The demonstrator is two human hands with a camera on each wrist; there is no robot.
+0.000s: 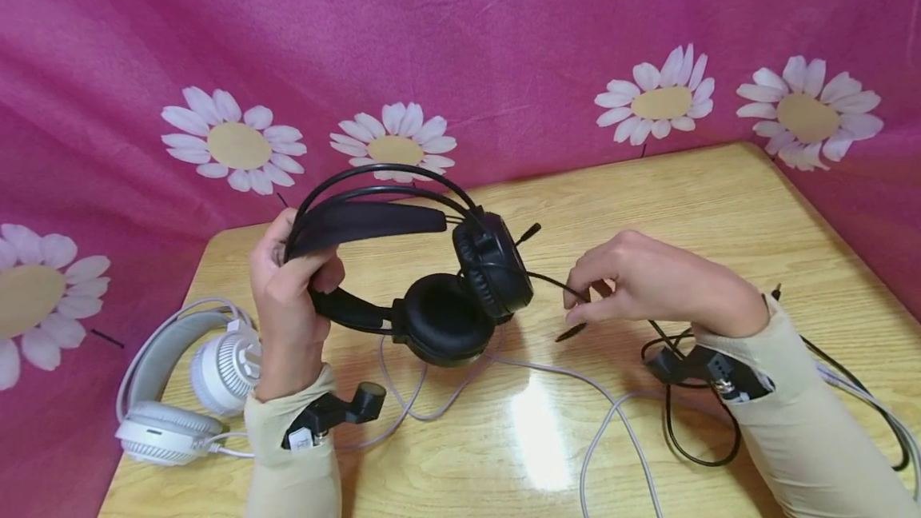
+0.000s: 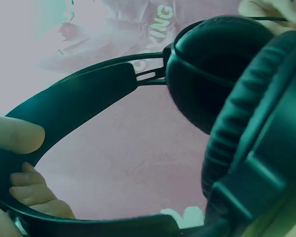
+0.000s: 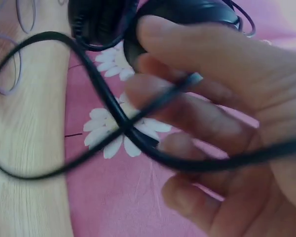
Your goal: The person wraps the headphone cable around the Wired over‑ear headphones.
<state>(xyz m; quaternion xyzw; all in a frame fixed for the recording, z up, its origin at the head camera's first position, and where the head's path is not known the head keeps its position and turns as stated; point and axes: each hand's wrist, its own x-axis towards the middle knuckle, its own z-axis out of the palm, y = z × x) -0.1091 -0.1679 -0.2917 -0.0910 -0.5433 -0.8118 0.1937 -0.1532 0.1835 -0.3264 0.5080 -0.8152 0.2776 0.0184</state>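
Note:
Black headphones (image 1: 446, 322) are held up above the table in the head view, tilted, their ear cups to the right. My left hand (image 1: 291, 294) grips them by the padded headband (image 1: 374, 221); the left wrist view shows thumb and fingers (image 2: 32, 190) wrapped round that band (image 2: 84, 103). A thin black cable (image 1: 550, 281) runs from the ear cup to my right hand (image 1: 633, 274), whose bent fingers hold it. Close up in the right wrist view, the black cable (image 3: 101, 89) loops and crosses in front of the fingers. A small microphone tip (image 1: 528, 233) pokes out behind the cup.
White headphones (image 1: 169, 434) lie at the table's left side, with a pale cable (image 1: 561, 370) trailing across the wood. Coils of black cable (image 1: 708, 462) lie under the right wrist. Pink cloth (image 1: 504, 62) with daisies stands behind the table (image 1: 719, 206).

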